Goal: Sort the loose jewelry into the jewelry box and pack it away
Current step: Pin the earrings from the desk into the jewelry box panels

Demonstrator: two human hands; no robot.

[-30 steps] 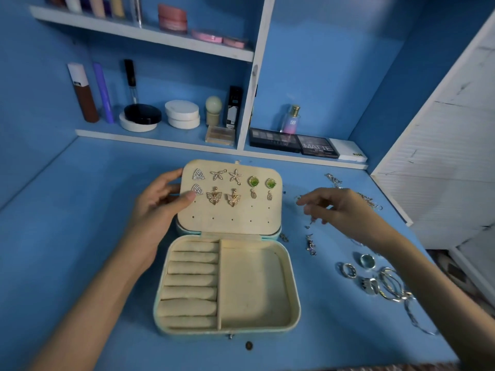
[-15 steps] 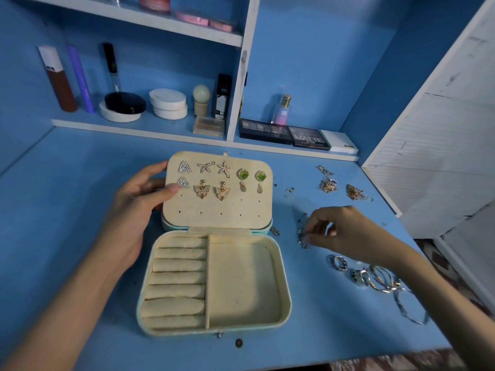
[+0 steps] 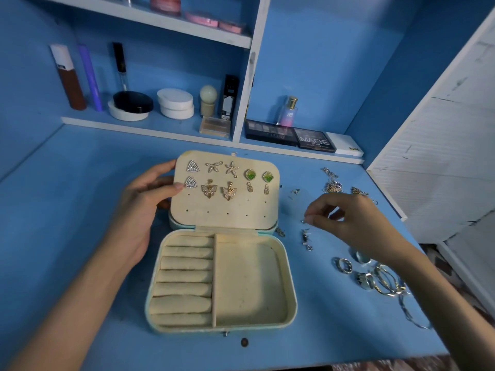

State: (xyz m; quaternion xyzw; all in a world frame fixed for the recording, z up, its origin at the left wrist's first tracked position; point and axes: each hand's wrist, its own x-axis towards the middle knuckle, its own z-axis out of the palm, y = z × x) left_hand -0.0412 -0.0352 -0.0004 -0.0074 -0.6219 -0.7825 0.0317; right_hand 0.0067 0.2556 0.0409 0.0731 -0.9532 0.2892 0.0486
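Box: our jewelry box (image 3: 290, 303) sits open on the blue table (image 3: 67, 210), its lid (image 3: 225, 210) tilted up with earrings (image 3: 209, 190) pinned in two rows.
Left hand (image 3: 139, 210): we grip the lid's left edge, with the thumb on its face and the fingers behind.
Right hand (image 3: 348, 223): well apart from the left, it hovers right of the box, wrist bent, with thumb and forefinger pinching a silver piece (image 3: 303, 221).
Loose pieces: rings (image 3: 345, 265) lie by our right wrist, and chains (image 3: 332, 183) lie farther back.

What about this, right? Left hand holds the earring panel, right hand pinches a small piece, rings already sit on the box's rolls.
Wrong on the rings: in the head view the rolls are bare, and the rings lie loose on the table, right of the box. The rest holds.
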